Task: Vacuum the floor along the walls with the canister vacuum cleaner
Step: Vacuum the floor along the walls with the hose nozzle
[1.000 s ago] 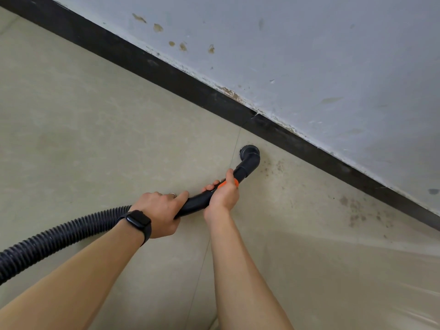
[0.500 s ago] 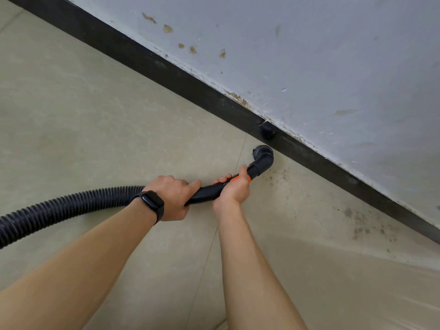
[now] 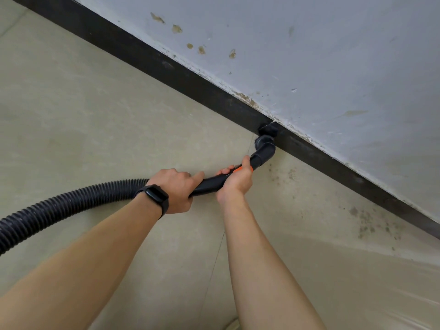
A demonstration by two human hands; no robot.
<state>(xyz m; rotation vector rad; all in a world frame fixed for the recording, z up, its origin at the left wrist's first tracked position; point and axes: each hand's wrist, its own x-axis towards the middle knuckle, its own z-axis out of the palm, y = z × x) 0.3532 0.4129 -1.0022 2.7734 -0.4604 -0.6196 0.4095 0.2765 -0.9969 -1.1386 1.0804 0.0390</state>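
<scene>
Both your left hand (image 3: 175, 186) and right hand (image 3: 238, 178) grip the wand (image 3: 209, 183); nozzle (image 3: 264, 148) jammed against the far baseboard (image 3: 190, 82) risks scuffing it or missing the dirt specks (image 3: 366, 222) to the right.

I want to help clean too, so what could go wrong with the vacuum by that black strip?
The nozzle of the hose sits right at the baseboard, where the wall paint is already flaking, so a hard push might knock more chips loose. The dark specks further right look stuck on, so suction alone may leave them. The clear sheet on the floor nearby could get sucked in.
</scene>
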